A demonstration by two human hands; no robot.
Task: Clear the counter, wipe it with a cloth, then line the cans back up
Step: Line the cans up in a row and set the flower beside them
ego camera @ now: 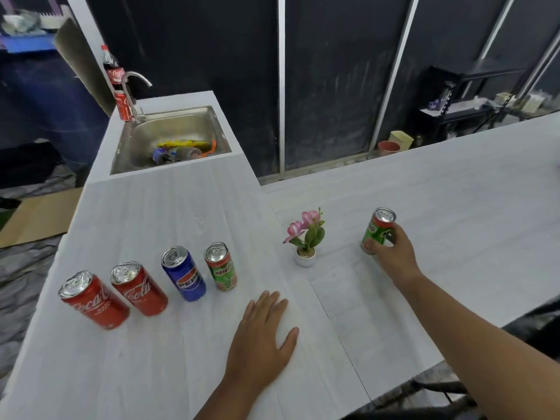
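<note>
On the white counter point(169, 353) stand cans in a row at the left: a red Coca-Cola can point(94, 300), a second Coca-Cola can point(139, 288), a blue Pepsi can point(183, 273) and a green Milo can point(220, 266). My left hand point(262, 338) lies flat on the counter, palm down, fingers apart, in front of the row. To the right my right hand point(392, 253) is wrapped around a second green Milo can point(374, 230), which stands upright on the counter. No cloth is in view.
A small potted pink flower point(306, 237) stands between the row and the held can. A steel sink point(172, 140) at the back left holds bottles and wrappers. Beside its tap are a Coca-Cola can point(123, 105) and a cola bottle point(111, 66).
</note>
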